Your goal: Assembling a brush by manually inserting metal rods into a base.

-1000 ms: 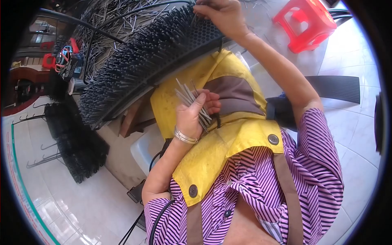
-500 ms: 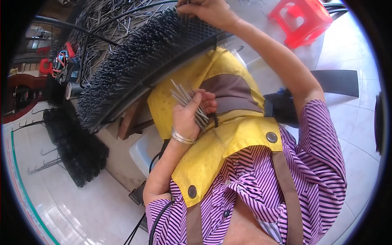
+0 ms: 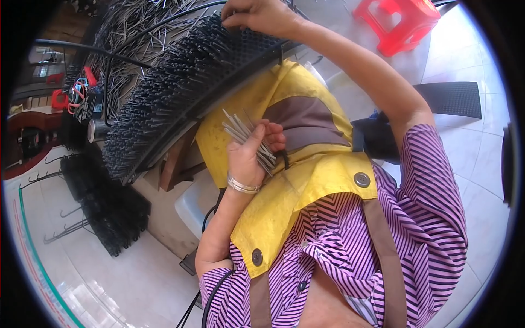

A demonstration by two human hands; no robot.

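Note:
In my left hand a bundle of thin grey metal rods is clasped, held over the yellow apron on my lap. The rods fan out past the thumb. My right hand is at the far side, its thumb and fingertips pinched together just above a black perforated board. Whatever lies between those fingertips is too small and hidden to make out. Densely packed dark rods stand upright in most of the board's holes, up to near my right fingertips.
Loose metal rods lie heaped behind the board. A dark bar crosses above at the left. Black hooked racks lie on the pale floor at left. A red plastic stool stands far right, near a black ribbed mat.
My right hand has shifted slightly left and down along the board. The left hand keeps its hold on the rods, and the whole view has tilted a little.

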